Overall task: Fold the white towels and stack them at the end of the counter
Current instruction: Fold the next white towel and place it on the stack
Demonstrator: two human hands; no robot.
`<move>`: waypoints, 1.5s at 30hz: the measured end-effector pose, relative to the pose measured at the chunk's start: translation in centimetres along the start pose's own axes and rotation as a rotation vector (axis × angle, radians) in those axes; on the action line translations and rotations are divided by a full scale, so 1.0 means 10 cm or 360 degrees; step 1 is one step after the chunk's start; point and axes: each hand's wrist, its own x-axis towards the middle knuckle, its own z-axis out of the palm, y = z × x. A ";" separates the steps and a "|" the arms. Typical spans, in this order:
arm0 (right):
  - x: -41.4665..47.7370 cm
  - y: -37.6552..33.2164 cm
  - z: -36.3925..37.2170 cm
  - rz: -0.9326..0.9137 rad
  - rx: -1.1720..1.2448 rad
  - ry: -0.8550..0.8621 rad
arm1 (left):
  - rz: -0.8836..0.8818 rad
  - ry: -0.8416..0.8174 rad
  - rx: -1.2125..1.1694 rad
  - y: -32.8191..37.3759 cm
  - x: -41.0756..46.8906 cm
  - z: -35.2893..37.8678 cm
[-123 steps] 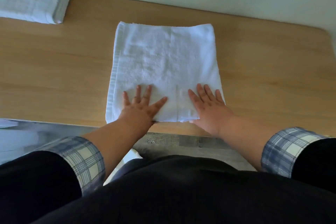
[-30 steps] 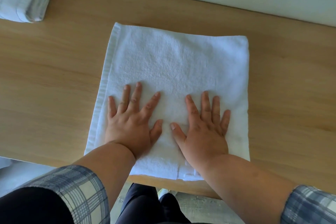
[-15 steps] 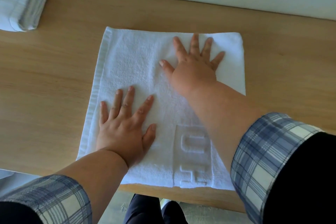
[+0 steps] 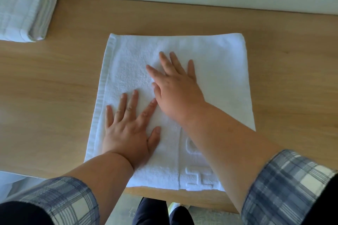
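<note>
Far left, the stack of folded towels [image 4: 23,11] sits at the end of the counter [image 4: 54,82], up against the wall and well apart from my work. In the middle of the counter, the white towel [image 4: 225,64] lies flat as a neat rectangle, its near edge close to the counter's front edge.

My left hand [image 4: 128,129] is flat on the towel's near-left part, fingers straight and spread, gripping nothing. Just beside it, my right hand [image 4: 177,89] is flat too, angled across toward the towel's middle, fingers splayed, nothing pinched.

I read this as smoothing before the next fold. To do it well, I'd anchor with the left palm and sweep the right hand outward to the right edge. That presses ripples out, but it has to be light enough not to drag the layers.

The embossed logo [image 4: 199,177] at the near edge looks thicker, so I'd check that the corners line up there before folding.
</note>
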 end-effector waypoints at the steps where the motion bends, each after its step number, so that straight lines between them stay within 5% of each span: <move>1: 0.01 0.01 0.03 0.0023 -0.0022 -0.0120 | 0.0000 -0.0002 0.0004 0.00 0.00 0.00; 16: 0.17 1.10 -0.28 0.0910 -0.0242 -0.0127 | 0.0036 0.0068 -0.0032 -0.03 0.00 0.05; 20: 0.07 0.90 -0.30 0.1040 -0.0092 0.0156 | 0.0020 0.0065 -0.0045 -0.03 -0.01 0.06; 25: -0.60 0.14 -0.02 0.0663 0.0028 0.0153 | 0.0034 0.0074 -0.0046 -0.03 0.00 0.07; 29: -1.08 0.32 -0.01 0.0757 -0.0179 -0.0151 | 0.0019 0.0072 -0.0047 -0.02 -0.01 0.07; 36: -1.23 0.53 -0.14 0.0929 -0.0228 -0.0142 | 0.0021 0.0076 -0.0045 -0.01 0.00 0.07; 39: -1.35 0.25 -0.17 0.0622 -0.0049 -0.0044 | 0.0026 0.0065 -0.0022 -0.02 0.00 0.05; 42: -1.74 0.14 -0.20 0.0281 -0.0076 -0.0322 | 0.0039 -0.0007 0.0005 -0.02 -0.01 0.00; 45: -2.07 0.33 -0.28 0.0316 -0.0260 -0.0624 | 0.0023 -0.0156 0.0052 0.02 -0.01 -0.07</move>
